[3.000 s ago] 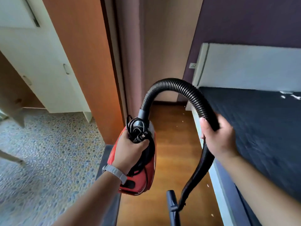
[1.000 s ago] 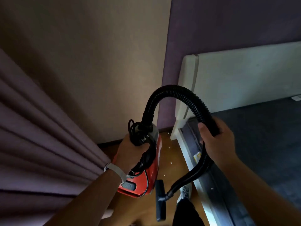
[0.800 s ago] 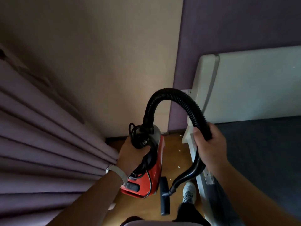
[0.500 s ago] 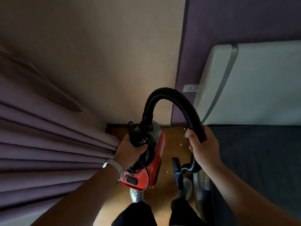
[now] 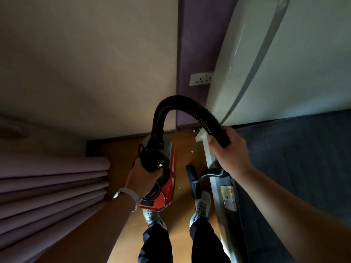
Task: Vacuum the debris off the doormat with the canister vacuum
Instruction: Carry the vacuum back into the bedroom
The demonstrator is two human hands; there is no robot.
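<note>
The left hand is closed around the handle on top of the red vacuum and holds against it the black cord, which is wound in a bundle with its plug showing just above the fingers. The vacuum hangs from this hand with its long side pointing down, above the wooden floor, and its lower end covers part of the left shoe in the view. A light band is on the left wrist. From the upper end of the vacuum the black ribbed hose rises, bends in an arch and comes down into the right hand, whose fingers and thumb are curled tightly around it. Below this hand the hose continues as a thin bent tube to the black nozzle, which hangs between the vacuum and the bed, just above the right shoe; I cannot tell if it touches the floor. Some small pale specks lie on the floor near the nozzle. The bed, with a dark cover, is on the right side, and a yellow and white label is on its frame. Its white headboard stands against the purple wall, and a white socket is on this wall, just beside the headboard. On the left side a pale purple curtain hangs in folds down to the floor.
</note>
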